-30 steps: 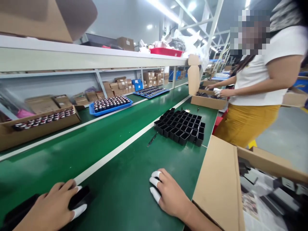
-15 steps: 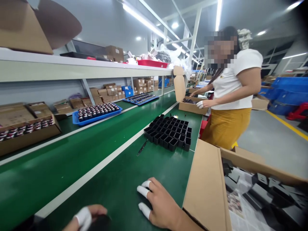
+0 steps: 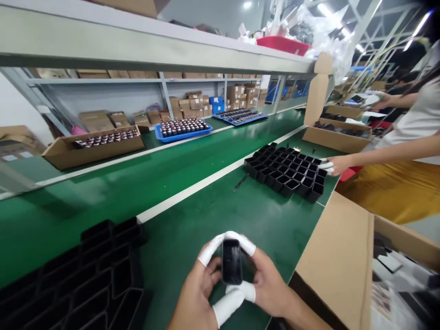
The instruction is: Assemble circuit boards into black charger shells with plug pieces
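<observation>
A small black open-topped rectangular case (image 3: 231,262) is held upright between my two hands above the green worktop. My left hand (image 3: 202,288) closes on it from the left, and my right hand (image 3: 270,279) from the right. White finger cots cover several fingertips, which meet at the case's far and near ends. Left of my hands stands a block of similar black cases (image 3: 92,275), packed side by side. Another group of black cases (image 3: 287,172) stands farther up the worktop, and a co-worker's hand (image 3: 335,165) touches its right edge.
A cardboard box (image 3: 335,261) with black parts and paper stands at the right. Tweezers (image 3: 240,182) lie by the far cases. Across the green belt are a blue tray (image 3: 184,133), a second blue tray (image 3: 240,120) and a carton of small parts (image 3: 99,153). A shelf (image 3: 154,50) overhangs.
The view has swung left and down. My right hand, spread over the worktop before, has closed on the black case with my left. The co-worker's hand has reached to the far cases.
</observation>
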Tool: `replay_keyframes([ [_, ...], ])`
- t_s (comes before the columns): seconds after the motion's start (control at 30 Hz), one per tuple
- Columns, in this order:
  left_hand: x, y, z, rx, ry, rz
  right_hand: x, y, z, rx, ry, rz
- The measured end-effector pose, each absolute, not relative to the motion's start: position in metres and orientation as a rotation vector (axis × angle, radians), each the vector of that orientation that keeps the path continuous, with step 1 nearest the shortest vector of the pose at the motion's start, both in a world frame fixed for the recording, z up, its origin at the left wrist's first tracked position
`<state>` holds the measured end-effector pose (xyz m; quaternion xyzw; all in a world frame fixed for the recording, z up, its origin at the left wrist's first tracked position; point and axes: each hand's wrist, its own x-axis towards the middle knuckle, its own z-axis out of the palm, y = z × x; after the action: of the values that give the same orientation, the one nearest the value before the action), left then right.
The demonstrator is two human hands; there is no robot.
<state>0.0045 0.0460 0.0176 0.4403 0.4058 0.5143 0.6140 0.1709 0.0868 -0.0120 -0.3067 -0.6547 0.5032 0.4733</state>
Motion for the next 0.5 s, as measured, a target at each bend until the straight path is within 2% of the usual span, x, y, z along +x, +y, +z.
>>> replay_keyframes([
  [0.13, 0.004, 0.048, 0.021, 0.953, 0.898, 1.269, 0.173, 0.085, -0.018, -0.810, -1.592, 1.388],
  [0.3, 0.001, 0.048, 0.017, 1.088, 1.002, 1.398, 0.168, 0.087, -0.005, -0.681, -1.694, 1.441],
  [0.5, 0.004, 0.052, 0.001, 1.070, 1.221, 1.457, 0.158, 0.086, -0.014, -0.773, -1.870, 1.158],
])
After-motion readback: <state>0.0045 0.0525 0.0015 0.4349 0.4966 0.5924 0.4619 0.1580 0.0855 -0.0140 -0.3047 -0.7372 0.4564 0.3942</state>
